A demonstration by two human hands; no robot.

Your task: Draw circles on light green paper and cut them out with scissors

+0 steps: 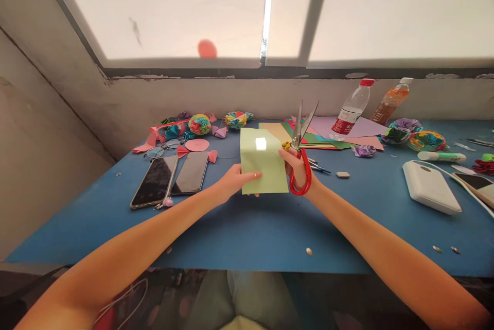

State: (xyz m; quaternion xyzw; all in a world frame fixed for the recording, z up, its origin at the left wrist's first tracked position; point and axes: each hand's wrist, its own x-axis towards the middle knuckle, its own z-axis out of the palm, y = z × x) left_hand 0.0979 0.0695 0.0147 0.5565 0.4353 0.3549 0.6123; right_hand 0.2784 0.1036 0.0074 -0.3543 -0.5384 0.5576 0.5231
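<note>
A light green sheet of paper (262, 165) is held up in front of me, above the blue table. My left hand (239, 180) grips its lower left, thumb on the front and fingers behind. At its right edge, my right hand (295, 165) touches the paper with the fingertips. Red-handled scissors (304, 165) hang on that same hand, their blades parted and pointing up, away from the paper. Faint curved lines show on the green sheet, and a bright patch of light falls on its upper part.
Two phones (191, 173) and glasses (155, 152) lie at left, near folded paper balls (199, 124). Coloured sheets (347, 126) and two bottles (349, 111) are at the back right. A white power bank (430, 186) and a glue stick (442, 157) sit farther right.
</note>
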